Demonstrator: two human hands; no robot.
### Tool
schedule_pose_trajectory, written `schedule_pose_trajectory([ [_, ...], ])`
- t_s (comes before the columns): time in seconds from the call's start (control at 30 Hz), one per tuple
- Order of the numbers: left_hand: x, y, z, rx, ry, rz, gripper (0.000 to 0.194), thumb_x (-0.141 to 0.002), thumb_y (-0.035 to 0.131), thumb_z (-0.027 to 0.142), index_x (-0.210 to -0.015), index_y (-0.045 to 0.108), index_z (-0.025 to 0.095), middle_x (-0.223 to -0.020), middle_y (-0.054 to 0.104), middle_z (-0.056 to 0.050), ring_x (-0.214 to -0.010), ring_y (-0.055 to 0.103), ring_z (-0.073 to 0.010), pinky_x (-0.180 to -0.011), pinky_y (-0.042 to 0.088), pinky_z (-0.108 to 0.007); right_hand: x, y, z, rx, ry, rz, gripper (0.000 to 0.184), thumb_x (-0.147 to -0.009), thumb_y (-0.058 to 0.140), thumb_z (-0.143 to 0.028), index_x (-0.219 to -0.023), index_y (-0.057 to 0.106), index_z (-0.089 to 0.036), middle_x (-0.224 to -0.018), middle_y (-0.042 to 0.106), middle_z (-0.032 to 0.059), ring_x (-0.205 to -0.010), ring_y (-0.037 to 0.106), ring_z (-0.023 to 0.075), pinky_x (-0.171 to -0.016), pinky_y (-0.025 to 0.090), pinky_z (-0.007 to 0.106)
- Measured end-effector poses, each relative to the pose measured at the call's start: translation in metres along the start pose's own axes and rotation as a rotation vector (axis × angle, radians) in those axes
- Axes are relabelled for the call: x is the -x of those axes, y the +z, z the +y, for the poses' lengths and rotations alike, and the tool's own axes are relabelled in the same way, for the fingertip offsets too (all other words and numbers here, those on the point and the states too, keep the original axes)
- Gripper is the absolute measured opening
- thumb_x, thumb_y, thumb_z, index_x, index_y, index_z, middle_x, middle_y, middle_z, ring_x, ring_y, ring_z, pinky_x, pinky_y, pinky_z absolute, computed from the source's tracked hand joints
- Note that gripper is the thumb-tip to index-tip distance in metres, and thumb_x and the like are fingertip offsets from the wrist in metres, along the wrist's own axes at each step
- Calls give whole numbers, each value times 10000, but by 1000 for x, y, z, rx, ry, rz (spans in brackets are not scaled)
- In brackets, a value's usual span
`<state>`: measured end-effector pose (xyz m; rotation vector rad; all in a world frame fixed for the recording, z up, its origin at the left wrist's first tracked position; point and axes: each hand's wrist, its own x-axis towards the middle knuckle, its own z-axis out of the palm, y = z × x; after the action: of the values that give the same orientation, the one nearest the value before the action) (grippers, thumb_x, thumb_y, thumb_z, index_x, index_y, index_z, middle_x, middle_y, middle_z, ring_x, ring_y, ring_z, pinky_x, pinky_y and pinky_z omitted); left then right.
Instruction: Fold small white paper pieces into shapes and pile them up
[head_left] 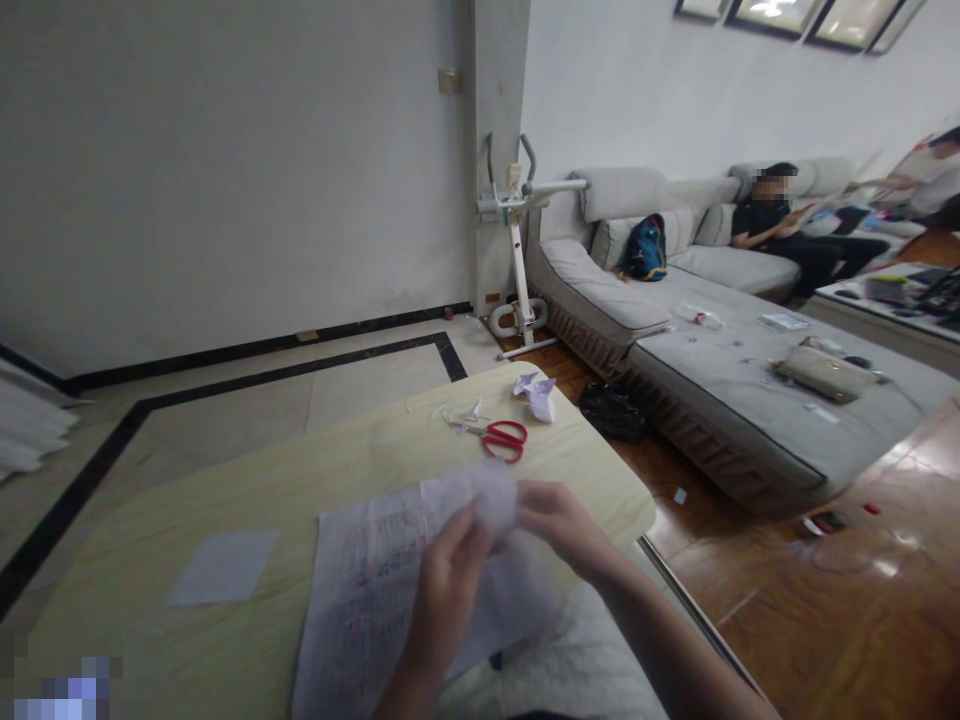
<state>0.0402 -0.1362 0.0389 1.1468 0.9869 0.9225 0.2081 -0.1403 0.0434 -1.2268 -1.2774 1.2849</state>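
Both my hands are raised over a large printed sheet of paper (pixel 367 575) near the table's front edge. My left hand (pixel 452 550) pinches the left side of a small white piece of paper (pixel 496 495), which is blurred by motion. The fingers of my right hand (pixel 551 508) close on its right side. Beyond my hands lie red-handled scissors (pixel 505 441), shut or nearly so, with thin paper scraps (pixel 471 409) by the blades. Folded pieces of white paper (pixel 538 398) rest at the table's far corner. A separate white paper square (pixel 225 568) lies to the left.
The pale yellow table (pixel 300 480) fills the foreground. To the right stand a grey sofa (pixel 720 400) with a blue backpack (pixel 647 248), a black plastic bag (pixel 613 410) on the floor, and an exercise machine (pixel 517 250). Two people sit further back.
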Motion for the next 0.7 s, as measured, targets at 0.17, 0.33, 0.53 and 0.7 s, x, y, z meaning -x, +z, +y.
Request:
schedule_pose_trajectory([
  [0.17, -1, 0, -1, 20, -19, -84, 482, -818, 591, 420, -1233, 587, 175, -1249, 606, -95, -1078, 608, -260, -860, 541, -335, 4, 1, 4, -168, 37, -22, 212, -771, 662, -332, -830, 689, -130, -777, 673, 33, -781, 610, 195, -754, 470, 315],
  [0.33, -4, -4, -8, -66, 4, 3, 424, -767, 652, 394, -1131, 640, 177, -1041, 689, -78, -865, 670, -212, -744, 559, -303, 9, 1, 5, -236, 7, 1, 215, -763, 680, -350, -821, 682, -142, -770, 663, 22, -757, 602, 170, -742, 464, 285],
  [0.53, -5, -4, -2, -211, 70, 123, 230, -715, 691, 369, -819, 666, 166, -795, 698, -51, -743, 657, -190, -682, 533, -264, 9, 1, 8, -172, -13, 45, 272, -719, 718, -402, -807, 692, -146, -722, 667, 19, -690, 606, 164, -692, 477, 285],
  [0.7, -4, -3, 2, -257, 125, 119, 222, -740, 650, 388, -762, 697, 172, -795, 699, -63, -754, 650, -203, -717, 529, -275, 9, 4, 13, -159, -67, 110, 274, -750, 683, -426, -825, 703, -163, -768, 686, 33, -728, 629, 185, -733, 485, 304],
])
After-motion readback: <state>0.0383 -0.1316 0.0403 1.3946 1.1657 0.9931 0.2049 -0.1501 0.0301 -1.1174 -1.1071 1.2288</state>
